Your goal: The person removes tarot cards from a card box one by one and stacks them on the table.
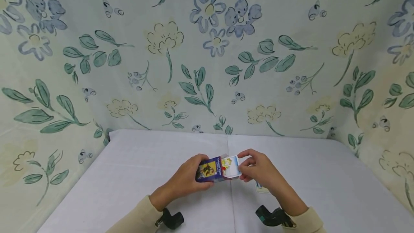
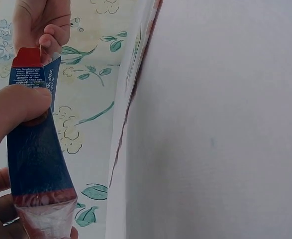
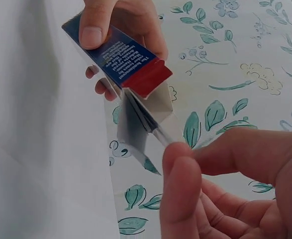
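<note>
My left hand (image 1: pixel 185 175) grips a blue card box (image 1: pixel 207 170) with a picture on its front and the printed words "Universal Waite". Its thumb lies across one narrow side in the left wrist view, where clear plastic wrap (image 2: pixel 48 219) covers the box's far end. The other end is open, with a red flap (image 3: pixel 146 78) sticking out. White-bordered cards (image 1: pixel 231 168) stand partly out of that end. My right hand (image 1: pixel 258 166) pinches their outer edge between thumb and finger. How many cards it pinches cannot be told.
A card (image 1: pixel 261 188) lies on the white-covered table (image 1: pixel 145 154), partly hidden beneath the right forearm. Flower-patterned cloth (image 1: pixel 207 82) hangs behind the table and on both sides. Black wrist cameras (image 1: pixel 173 219) sit at both sleeves.
</note>
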Demonstrator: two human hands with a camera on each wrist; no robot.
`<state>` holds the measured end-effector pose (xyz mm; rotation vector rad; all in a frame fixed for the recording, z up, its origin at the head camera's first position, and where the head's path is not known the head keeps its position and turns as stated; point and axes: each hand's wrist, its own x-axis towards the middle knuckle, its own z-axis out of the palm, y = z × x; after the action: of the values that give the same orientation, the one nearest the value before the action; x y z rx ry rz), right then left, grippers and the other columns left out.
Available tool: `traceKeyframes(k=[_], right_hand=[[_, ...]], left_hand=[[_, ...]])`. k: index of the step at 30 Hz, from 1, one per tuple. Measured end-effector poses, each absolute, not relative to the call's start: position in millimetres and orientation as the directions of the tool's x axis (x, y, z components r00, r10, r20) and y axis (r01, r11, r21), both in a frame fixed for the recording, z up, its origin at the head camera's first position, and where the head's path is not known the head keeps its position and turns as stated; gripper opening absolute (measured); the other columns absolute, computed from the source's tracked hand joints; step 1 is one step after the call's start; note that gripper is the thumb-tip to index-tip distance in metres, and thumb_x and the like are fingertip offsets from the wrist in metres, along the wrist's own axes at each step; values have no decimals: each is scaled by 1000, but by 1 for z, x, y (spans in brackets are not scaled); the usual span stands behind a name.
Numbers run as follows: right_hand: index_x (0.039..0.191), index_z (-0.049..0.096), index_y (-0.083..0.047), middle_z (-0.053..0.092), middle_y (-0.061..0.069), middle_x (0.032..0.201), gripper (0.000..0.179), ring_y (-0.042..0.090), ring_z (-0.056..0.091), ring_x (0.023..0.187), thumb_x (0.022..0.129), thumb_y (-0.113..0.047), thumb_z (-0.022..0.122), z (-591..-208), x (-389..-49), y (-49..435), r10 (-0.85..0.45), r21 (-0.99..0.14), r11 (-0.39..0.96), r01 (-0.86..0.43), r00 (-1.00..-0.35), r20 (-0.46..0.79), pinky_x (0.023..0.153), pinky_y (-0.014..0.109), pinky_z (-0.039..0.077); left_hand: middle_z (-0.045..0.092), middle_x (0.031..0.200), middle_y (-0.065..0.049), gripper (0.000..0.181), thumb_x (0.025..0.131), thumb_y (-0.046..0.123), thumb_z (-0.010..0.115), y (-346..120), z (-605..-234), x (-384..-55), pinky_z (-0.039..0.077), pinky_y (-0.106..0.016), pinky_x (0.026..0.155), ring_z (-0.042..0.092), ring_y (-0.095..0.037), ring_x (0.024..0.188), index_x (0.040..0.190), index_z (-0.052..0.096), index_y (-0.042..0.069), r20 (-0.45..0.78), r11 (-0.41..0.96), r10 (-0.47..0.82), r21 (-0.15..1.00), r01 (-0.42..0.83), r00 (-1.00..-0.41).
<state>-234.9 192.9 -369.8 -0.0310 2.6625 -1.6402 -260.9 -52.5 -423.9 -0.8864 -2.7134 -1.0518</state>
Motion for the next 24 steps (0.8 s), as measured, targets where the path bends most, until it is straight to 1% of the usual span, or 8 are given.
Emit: traceKeyframes(k=[4, 11, 16, 24], right_hand=[[117, 57, -3, 65, 8, 77, 35, 29, 64, 63, 83, -5, 67, -367, -236, 196, -18, -887, 462, -23, -1000, 17, 59, 33, 56], [116, 60, -2, 65, 7, 78, 32, 27, 62, 64, 84, -7, 65, -362, -236, 202, 2, -865, 500, -40, -999, 48, 61, 32, 56], [116, 61, 0, 64, 8, 80, 33, 26, 62, 63, 85, -8, 65, -361, -236, 205, 26, -858, 514, -21, -999, 40, 61, 32, 56], [117, 59, 2, 61, 14, 86, 32, 26, 65, 62, 87, -6, 62, -361, -237, 213, 55, -892, 450, 35, -998, -12, 60, 34, 57]], left_hand=[[55, 121, 2, 74, 75, 40, 81, -53, -423, -261, 50, -29, 88, 52, -9, 101, 134, 42, 16, 296, 597, 475, 584, 551, -829], [55, 121, 2, 74, 75, 39, 81, -53, -421, -262, 50, -29, 88, 52, -9, 101, 134, 42, 16, 303, 593, 463, 592, 546, -833], [55, 121, 0, 74, 76, 39, 81, -54, -421, -263, 50, -30, 87, 52, -11, 101, 134, 43, 12, 308, 590, 455, 599, 541, -836], [55, 121, 1, 73, 76, 39, 80, -56, -422, -263, 50, -31, 88, 52, -9, 101, 134, 43, 15, 335, 582, 475, 574, 576, -814]])
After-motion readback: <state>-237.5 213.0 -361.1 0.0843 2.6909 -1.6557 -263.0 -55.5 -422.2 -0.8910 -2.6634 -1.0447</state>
